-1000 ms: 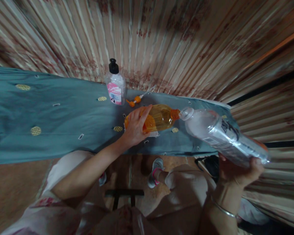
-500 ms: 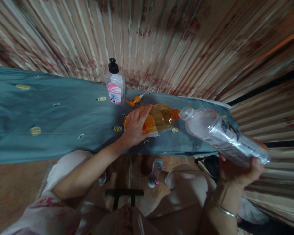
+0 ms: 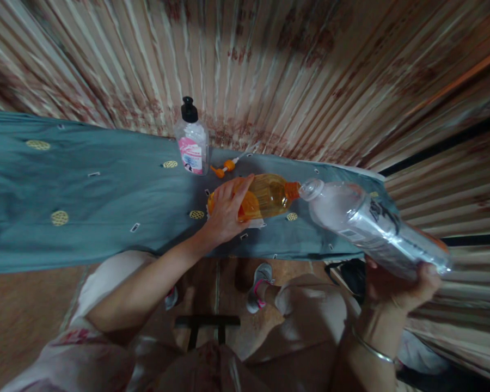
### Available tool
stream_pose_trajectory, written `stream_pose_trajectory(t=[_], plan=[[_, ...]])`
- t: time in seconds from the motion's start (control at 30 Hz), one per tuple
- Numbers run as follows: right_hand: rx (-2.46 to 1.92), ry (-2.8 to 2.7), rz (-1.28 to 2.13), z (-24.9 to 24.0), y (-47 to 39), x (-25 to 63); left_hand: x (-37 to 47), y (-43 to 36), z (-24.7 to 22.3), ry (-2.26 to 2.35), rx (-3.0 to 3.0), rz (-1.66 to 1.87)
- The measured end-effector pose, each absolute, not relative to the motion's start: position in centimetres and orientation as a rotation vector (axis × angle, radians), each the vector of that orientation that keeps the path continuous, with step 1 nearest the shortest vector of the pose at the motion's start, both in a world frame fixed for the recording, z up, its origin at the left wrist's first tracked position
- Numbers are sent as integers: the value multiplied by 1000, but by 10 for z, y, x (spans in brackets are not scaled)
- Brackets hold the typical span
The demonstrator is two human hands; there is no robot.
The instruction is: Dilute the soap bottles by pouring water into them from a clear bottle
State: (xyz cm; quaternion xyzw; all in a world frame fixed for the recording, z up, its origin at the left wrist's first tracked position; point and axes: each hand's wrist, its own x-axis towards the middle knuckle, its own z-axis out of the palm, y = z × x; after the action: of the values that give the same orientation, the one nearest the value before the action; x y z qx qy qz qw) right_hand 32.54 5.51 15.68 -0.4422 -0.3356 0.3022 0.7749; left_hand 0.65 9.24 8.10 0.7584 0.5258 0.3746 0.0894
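Observation:
My left hand [image 3: 225, 212] grips an orange-tinted bottle [image 3: 265, 195] that leans to the right over the blue-green cloth [image 3: 85, 201], its open neck pointing right. My right hand [image 3: 396, 286] holds the base of a large clear plastic bottle [image 3: 363, 220], tilted so that its mouth meets the orange bottle's neck. A thin bangle circles my right wrist.
A clear pump bottle [image 3: 191, 142] with a black top and pink label stands at the cloth's far edge. An orange pump head [image 3: 224, 167] lies beside it. Corrugated metal sheeting [image 3: 294, 76] rises behind. My knees and a shoe [image 3: 258, 286] show below.

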Motion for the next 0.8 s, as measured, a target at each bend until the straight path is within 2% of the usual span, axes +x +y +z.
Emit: stream_pose_trajectory(t=[0.8], plan=[[-932, -798, 659, 156, 55, 327, 6, 92, 81, 1576, 2253, 1092]])
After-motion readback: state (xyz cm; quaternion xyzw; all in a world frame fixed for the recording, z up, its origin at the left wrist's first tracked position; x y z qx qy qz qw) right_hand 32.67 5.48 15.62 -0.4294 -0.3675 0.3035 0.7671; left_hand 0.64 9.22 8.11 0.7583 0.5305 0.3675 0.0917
